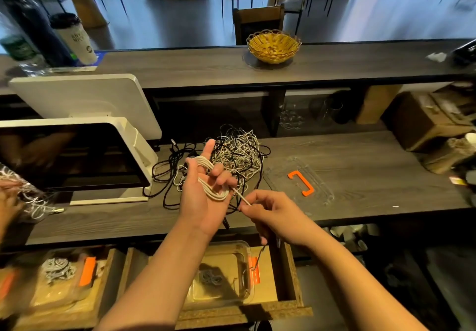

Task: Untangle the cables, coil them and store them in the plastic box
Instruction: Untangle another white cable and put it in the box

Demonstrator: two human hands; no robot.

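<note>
We see left hand (203,189) at frame centre, palm up, white cable (211,181) looped in several turns around its fingers, fingers curled over loops. Right hand (270,215) just right of it, pinching same cable's free end between thumb and forefinger. Tangled cable pile (239,155), black and white, on table (360,155) behind hands. Clear lid with orange handle (301,182) right of pile. Plastic box (221,274) in open drawer, lower centre, coiled cable inside.
</note>
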